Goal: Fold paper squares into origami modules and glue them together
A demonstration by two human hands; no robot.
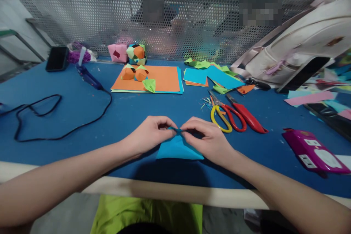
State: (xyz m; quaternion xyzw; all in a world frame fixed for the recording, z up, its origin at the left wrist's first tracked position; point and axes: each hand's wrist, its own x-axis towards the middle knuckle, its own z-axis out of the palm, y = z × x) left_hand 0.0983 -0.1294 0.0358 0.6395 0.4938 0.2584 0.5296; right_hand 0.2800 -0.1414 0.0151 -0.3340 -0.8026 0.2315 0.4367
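Note:
A blue sheet of paper lies near the table's front edge, its far edge raised and folded between my fingers. My left hand pinches that edge from the left, thumb and forefinger together. From the right, my right hand pinches the same edge close beside the left fingertips. The fold itself is partly covered by the fingers. Just beyond my right hand lie scissors with one yellow and one red handle loop, and a red-handled cutter.
Orange paper sheets carry folded paper pieces. A blue glue gun trails a black cord on the left. A purple power strip lies right. A pale backpack leans against the perforated metal screen. People are behind it.

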